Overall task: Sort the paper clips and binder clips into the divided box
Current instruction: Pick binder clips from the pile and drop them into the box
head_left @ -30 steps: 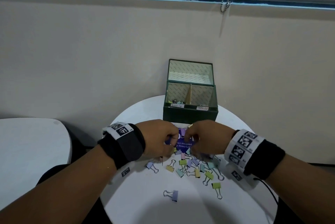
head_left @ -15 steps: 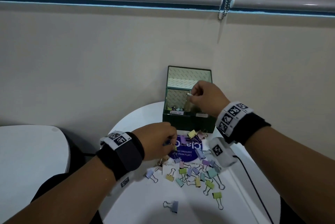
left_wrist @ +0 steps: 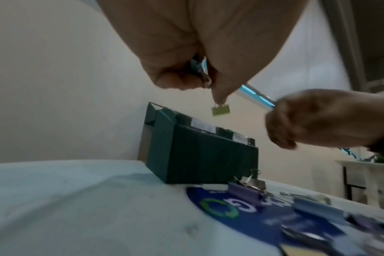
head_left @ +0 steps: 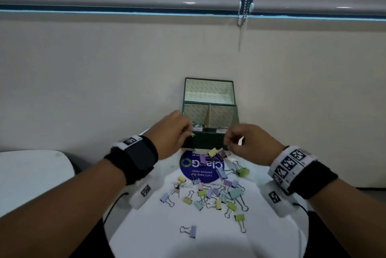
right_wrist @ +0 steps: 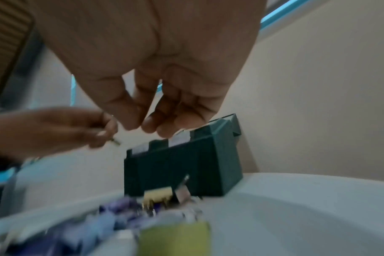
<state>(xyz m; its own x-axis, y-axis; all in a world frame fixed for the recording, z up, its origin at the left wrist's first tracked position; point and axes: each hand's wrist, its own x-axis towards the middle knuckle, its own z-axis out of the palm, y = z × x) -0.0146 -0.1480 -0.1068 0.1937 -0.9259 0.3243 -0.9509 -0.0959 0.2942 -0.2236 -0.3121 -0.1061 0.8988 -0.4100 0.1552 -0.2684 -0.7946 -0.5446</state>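
Green binder clip [left_wrist: 220, 110] hangs body-down — left hand [left_wrist: 186, 52] pinches.

Between the hands stands a dark green box [head_left: 205, 142]; its lining is pale with fine green diagonal dashes, its divider [head_left: 208, 116] tan, and two white labels sit on its front rim. From the left hand [left_wrist: 200, 57] hangs a yellow-green clip [left_wrist: 220, 110], with a light blue one deeper in the fist. Below the hands the white counter [head_left: 146, 236] carries a round blue sticker [head_left: 201, 166] with white lettering and a green ring. The clips [head_left: 215, 197] near it are pastel: lilac, mint, yellow, light green, pale blue. Both wrists wear black bands [head_left: 135, 158] with black-and-white square-patterned tags.
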